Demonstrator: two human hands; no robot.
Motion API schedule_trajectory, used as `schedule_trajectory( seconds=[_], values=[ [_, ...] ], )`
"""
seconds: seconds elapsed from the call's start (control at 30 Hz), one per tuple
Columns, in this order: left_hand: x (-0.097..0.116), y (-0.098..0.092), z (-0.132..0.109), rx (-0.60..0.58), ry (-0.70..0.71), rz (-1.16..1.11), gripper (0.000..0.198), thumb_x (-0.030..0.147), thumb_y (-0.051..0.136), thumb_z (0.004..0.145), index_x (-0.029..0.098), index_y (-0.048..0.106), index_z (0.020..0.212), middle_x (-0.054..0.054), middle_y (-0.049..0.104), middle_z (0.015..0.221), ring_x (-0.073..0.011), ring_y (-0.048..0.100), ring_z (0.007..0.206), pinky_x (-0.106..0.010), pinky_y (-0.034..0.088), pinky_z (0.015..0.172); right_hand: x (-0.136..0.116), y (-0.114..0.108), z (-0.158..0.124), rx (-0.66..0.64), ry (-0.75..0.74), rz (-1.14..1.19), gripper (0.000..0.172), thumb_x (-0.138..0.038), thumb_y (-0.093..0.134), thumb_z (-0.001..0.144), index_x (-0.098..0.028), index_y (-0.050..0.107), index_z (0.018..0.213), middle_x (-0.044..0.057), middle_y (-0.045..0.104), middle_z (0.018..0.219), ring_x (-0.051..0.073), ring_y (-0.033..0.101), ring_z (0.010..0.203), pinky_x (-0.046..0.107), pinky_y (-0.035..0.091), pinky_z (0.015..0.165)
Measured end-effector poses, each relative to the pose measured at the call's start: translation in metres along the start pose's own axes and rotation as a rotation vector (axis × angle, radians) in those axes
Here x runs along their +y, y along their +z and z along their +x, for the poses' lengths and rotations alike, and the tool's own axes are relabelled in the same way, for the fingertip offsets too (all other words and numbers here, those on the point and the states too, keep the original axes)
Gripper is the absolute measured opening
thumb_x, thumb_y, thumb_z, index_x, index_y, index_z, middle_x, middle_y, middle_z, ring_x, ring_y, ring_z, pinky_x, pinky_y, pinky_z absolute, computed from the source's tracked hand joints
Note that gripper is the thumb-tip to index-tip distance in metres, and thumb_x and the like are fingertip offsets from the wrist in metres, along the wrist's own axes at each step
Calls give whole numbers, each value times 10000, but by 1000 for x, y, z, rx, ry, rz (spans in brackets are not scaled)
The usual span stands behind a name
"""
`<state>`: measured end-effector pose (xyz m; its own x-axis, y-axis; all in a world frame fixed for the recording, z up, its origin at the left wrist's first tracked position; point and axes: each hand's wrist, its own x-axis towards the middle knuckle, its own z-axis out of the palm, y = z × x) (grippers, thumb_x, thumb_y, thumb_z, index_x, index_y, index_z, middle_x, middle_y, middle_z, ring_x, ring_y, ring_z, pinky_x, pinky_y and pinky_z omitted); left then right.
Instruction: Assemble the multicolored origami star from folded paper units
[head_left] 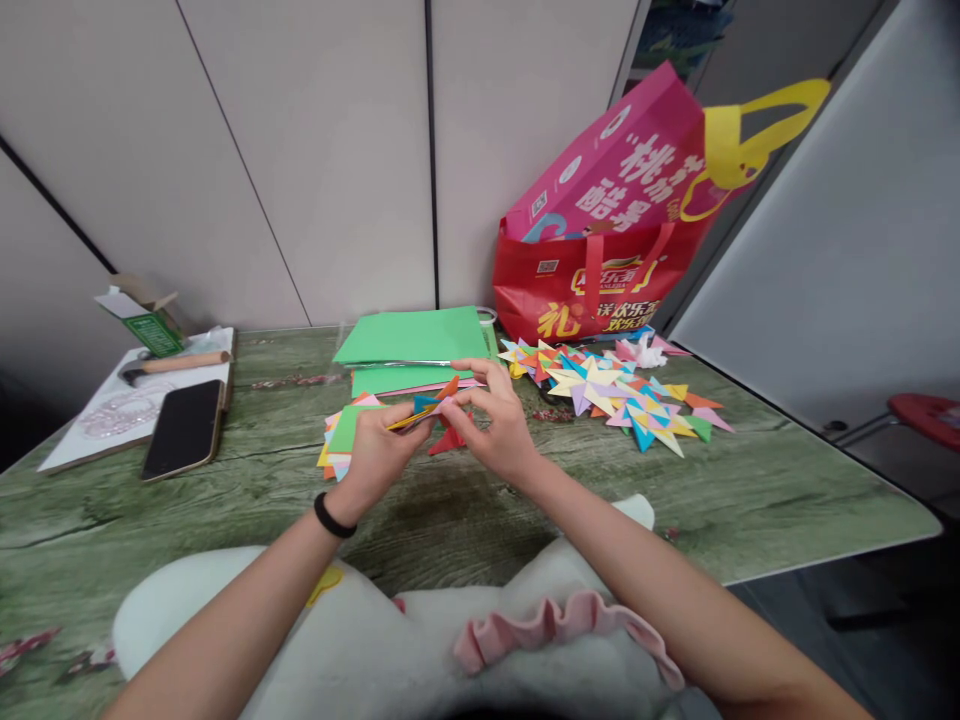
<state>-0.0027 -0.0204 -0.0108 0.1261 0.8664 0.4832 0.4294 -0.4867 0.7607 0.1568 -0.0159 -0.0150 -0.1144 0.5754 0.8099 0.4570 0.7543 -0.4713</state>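
Note:
Both hands meet over the table in front of me. My left hand (379, 440), with a black band on its wrist, is closed on a folded paper piece (424, 404) in blue, orange, yellow and purple. The fingers of my right hand (495, 425) pinch the right end of the same piece. Red folded paper (448, 438) shows just below and between the hands; whether it joins the held piece I cannot tell. Beside my left hand lies a small pile of coloured paper squares (345, 430), green on top. Larger green paper sheets (412, 335) lie beyond the hands.
Folded paper stars (600, 385) heap at the right, before a red gift bag (600, 285) holding a pink bag (607, 165). At left, a phone (184, 428) overlaps a white board (60, 445) bearing a hammer (180, 364) and green box (154, 330). A cushion (360, 640) fills my lap.

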Motion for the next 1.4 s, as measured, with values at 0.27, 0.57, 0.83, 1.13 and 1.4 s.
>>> schedule_trajectory(
  seconds=[0.27,0.57,0.83,1.13,1.4],
  values=[
    [2,0,0,10,7,15,170,269,639,710,124,715,667,25,600,531,-99,469,495,-206,343,477,1,1,0,-8,52,23,169,-226,546,842,-191,651,715,103,553,1137,225,486,1118,431,395,942],
    [6,2,-1,-1,-1,-29,159,245,622,707,134,736,716,18,651,570,-111,512,509,-205,385,488,-1,0,2,83,-6,52,31,-187,615,797,-198,629,772,79,597,965,214,535,1062,402,423,921],
    [6,2,2,6,-89,-133,153,224,646,673,127,738,748,-20,720,697,-146,602,607,-227,463,555,8,-1,1,44,-167,-104,77,-268,642,794,-280,689,854,65,558,1143,246,467,1138,495,389,964],
    [11,0,4,19,-88,-106,154,198,639,651,140,745,746,-21,725,684,-160,605,607,-241,474,562,5,-3,-1,23,-292,-213,131,-199,582,829,-292,673,846,47,572,1151,245,442,1167,476,385,982],
    [10,-1,2,31,-107,-40,146,245,633,655,130,720,669,16,636,547,-109,484,514,-206,380,491,8,-1,2,-9,-253,-215,110,-222,566,840,-245,666,802,73,493,1235,259,381,1213,504,377,982]
  ],
)
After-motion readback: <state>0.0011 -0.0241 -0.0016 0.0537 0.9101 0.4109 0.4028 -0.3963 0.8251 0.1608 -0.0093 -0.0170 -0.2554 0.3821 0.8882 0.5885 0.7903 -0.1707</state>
